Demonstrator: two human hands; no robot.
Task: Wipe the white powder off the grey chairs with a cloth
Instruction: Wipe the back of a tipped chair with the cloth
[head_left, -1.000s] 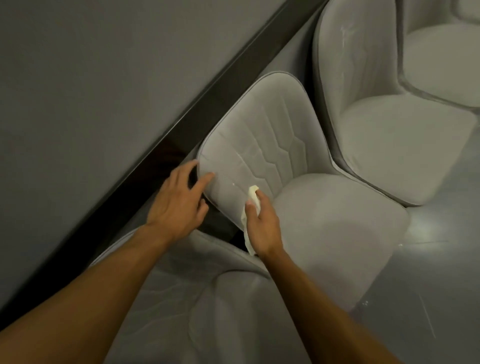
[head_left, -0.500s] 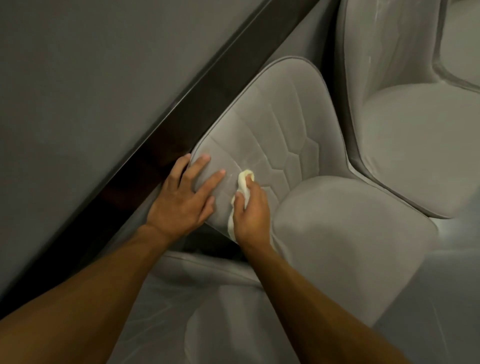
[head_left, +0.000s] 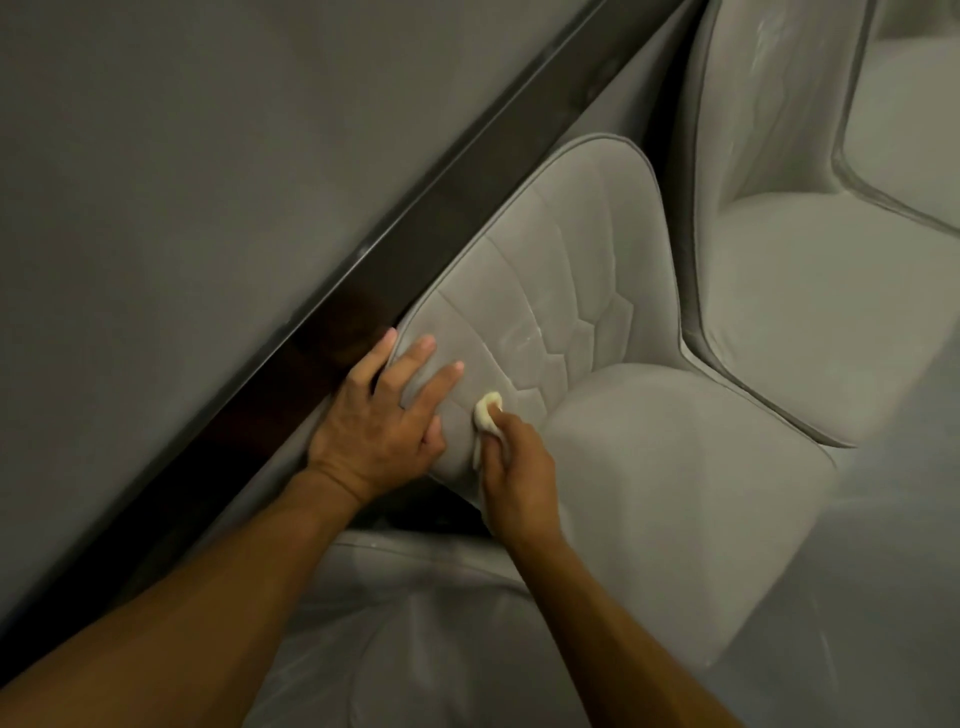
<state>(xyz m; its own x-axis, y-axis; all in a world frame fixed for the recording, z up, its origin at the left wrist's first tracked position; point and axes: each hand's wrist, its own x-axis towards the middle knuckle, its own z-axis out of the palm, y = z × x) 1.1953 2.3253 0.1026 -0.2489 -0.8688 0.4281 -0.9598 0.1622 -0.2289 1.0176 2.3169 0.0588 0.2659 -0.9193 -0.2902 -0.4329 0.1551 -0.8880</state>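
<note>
The right hand (head_left: 519, 467) is gripping a bunched cream cloth (head_left: 488, 410) against a quilted grey chair (head_left: 561, 270), seemingly powder-streaked; the left hand (head_left: 379, 421) is resting flat, fingers straight.

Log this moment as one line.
phase: wiping | right hand grips cloth against chair backrest | left hand rests on backrest edge | white streak on backrest
</note>
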